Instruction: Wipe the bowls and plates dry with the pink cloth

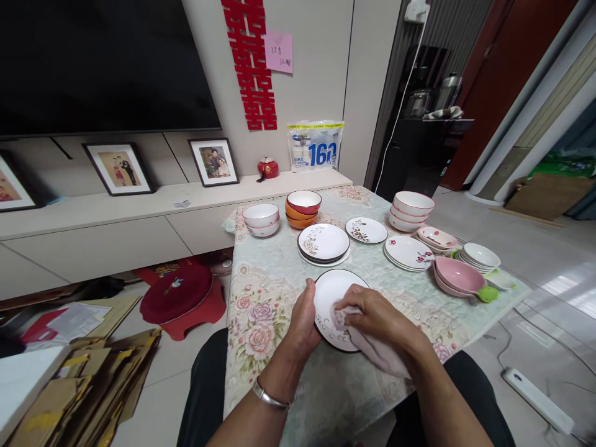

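Apparently 1 cloth (379, 352) in right hand (375, 315), on plate (331, 297).

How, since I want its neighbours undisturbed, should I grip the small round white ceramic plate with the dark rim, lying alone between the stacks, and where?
I'd pinch the near rim of the plate, thumb above, fingertips beneath, coming from the near side: it lies flat, edge seemingly raised, with floral pale-green cloth uncovered there.

1 head-worn camera looks forward and down across the counter (274, 267), the left hand (303, 320) and right hand (375, 313) close.
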`<state>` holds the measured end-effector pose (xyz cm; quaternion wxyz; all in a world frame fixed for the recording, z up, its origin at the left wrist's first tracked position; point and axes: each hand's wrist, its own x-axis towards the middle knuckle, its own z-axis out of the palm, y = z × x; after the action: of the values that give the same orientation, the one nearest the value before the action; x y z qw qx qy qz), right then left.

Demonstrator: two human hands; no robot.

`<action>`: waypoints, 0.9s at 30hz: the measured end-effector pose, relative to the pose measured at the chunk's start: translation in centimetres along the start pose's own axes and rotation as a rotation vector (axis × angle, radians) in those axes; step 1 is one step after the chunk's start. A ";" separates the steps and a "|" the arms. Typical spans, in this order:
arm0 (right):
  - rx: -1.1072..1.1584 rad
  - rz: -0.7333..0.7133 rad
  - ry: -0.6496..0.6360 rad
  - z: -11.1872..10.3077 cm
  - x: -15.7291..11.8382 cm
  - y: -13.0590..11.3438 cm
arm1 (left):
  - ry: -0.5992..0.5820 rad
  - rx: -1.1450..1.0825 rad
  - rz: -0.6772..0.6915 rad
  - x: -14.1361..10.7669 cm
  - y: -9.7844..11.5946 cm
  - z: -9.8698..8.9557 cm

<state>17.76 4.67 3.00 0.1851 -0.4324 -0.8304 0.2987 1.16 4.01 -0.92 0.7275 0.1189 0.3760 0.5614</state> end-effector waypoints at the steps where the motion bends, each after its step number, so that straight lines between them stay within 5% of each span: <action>1: -0.031 0.058 0.072 0.0 0.1 0.4 | -0.022 0.005 -0.005 -0.1 0.0 0.0; 4: -0.158 0.200 0.302 0.7 0.7 0.9 | -0.077 0.030 -0.002 -0.3 -0.1 0.1; 7: -0.195 0.170 0.407 2.0 1.5 -0.2 | -0.125 0.035 -0.002 -0.6 -0.1 0.2; 13: -0.038 -0.125 0.115 2.6 1.1 -2.6 | -0.053 0.022 -0.014 -0.4 0.1 0.1; 16: -0.013 -0.152 -0.066 1.3 0.2 -1.7 | -0.023 0.006 0.061 -0.1 0.1 -0.1; 19: -0.006 -0.063 -0.116 -0.1 -0.4 0.1 | -0.035 -0.016 0.122 0.3 -0.2 -0.3; 24: -0.183 0.239 0.189 -0.9 -0.5 2.3 | -0.011 -0.009 0.157 0.3 -0.2 -0.4; 27: -0.254 0.296 0.406 -0.5 0.1 3.0 | -0.008 0.006 0.130 0.0 0.0 -0.2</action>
<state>19.81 6.27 1.40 0.2463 -0.6198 -0.7349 0.1234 1.08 3.97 -1.06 0.6907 0.1472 0.3663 0.6059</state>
